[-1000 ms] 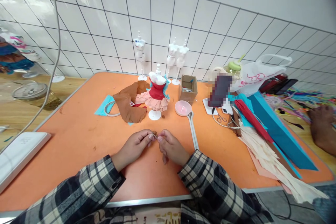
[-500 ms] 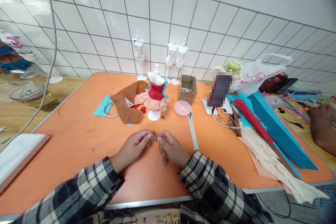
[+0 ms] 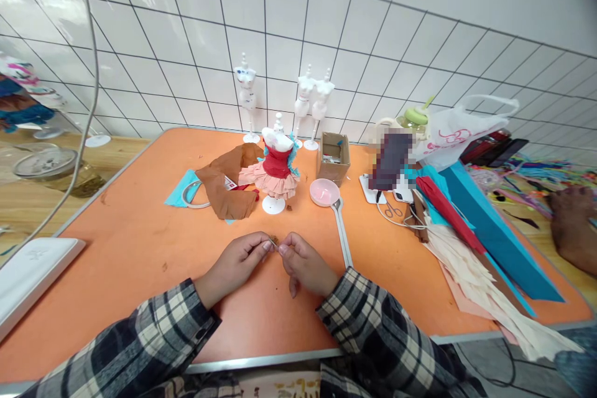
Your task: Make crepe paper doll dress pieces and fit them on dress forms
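Both arms wear the long sleeves of a plaid flannel shirt, dark navy-black crossed with cream and grey bands. The left sleeve [image 3: 140,342] shows toward 7 o'clock and the right sleeve [image 3: 387,336] toward 5 o'clock. Each ends in a close cuff at the wrist, beyond which the left hand [image 3: 236,264] and right hand [image 3: 305,263] are bare.

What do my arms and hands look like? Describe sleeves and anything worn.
The left sleeve and right sleeve are long, plaid shirt sleeves: dark checks crossed with cream and grey bands, cuffed at the wrists. The left hand and right hand are bare; no gloves, rings or watch show.
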Available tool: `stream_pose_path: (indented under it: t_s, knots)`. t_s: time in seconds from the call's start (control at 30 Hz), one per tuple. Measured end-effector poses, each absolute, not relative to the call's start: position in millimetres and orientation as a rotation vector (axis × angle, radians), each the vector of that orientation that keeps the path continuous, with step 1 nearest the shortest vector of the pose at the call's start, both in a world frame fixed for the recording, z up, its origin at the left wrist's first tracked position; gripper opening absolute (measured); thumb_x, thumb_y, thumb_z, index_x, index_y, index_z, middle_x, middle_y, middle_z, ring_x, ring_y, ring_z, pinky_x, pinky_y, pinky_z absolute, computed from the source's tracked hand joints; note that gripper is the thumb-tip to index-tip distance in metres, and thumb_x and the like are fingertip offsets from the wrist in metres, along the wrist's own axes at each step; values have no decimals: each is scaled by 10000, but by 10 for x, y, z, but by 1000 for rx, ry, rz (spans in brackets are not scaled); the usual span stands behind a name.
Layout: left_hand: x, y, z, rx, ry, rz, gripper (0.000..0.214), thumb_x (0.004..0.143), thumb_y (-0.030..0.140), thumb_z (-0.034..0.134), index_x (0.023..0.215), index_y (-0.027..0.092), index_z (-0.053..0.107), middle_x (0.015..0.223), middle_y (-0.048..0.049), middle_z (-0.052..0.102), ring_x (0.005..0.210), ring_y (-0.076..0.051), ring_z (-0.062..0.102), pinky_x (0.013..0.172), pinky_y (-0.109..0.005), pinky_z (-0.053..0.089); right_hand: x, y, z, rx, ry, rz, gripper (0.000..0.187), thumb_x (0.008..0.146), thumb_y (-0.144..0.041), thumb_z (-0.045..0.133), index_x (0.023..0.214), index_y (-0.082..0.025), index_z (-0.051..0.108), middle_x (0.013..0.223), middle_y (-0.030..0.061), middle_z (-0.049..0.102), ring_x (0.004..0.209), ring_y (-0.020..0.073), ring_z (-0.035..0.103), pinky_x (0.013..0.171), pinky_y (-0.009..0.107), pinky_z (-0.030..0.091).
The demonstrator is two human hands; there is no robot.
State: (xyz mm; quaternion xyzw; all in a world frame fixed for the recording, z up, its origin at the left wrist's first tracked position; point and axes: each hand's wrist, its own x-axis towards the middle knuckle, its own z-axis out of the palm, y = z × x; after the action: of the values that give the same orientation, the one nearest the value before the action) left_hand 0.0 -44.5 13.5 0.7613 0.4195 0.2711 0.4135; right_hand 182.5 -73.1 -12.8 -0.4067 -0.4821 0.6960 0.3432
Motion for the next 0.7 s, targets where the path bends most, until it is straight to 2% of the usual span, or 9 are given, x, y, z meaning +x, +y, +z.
stream_pose_path:
  t_s: [0.27,0.7]
  knots:
    - [-12,-455,158,1879,1015,690,313,925,375,435,697,187,539,620,35,488,590,-130,448,576,-219,386,1830,-750,-36,-1017,-1214,1876,388,847,-581,534,868,-229,371,560,-119,353,382,53,299,292,186,427]
    - [-5,-458,180,1875,979,695,318,924,363,440,674,187,528,626,24,499,601,-132,462,594,-224,400,1840,-770,6,-1030,-1203,1894,335,861,-518,540,865,-228,372,538,-124,344,380,57,272,281,174,387]
